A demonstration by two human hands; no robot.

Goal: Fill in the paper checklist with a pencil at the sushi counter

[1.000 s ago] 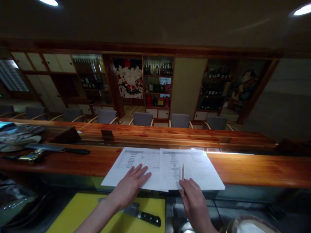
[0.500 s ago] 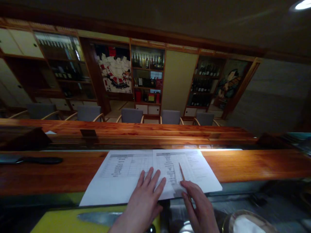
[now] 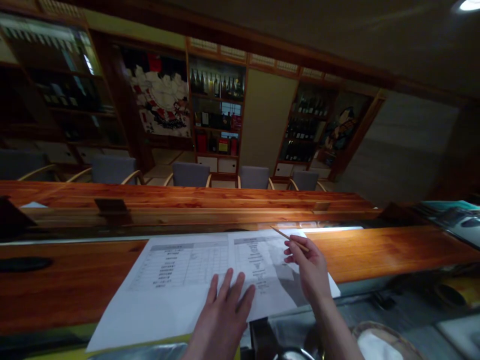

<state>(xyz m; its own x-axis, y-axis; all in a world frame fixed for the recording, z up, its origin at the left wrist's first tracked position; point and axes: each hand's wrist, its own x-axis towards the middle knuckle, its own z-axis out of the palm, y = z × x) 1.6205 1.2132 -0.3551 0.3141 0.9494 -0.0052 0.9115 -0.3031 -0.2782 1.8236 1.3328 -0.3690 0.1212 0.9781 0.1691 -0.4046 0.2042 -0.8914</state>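
So, two hands in view and two printed sheets between them on one wooden counter. Left hand is palm-down with the fingers fanned out, pressing the paper near where the left sheet and the right sheet meet. Right hand has a narrow pinch on one pencil, tip angled away and leftward over the far part of the right sheet; can't tell if the tip touches anything, looks raised tbh

Other stuff: one black handle well left of the left hand, one blade just left of that wrist, plus a sliver of one yellow board around there. One round container with something white in it sits to the right of the right forearm. Way past both hands I count five grey chairs lined up behind the far counter
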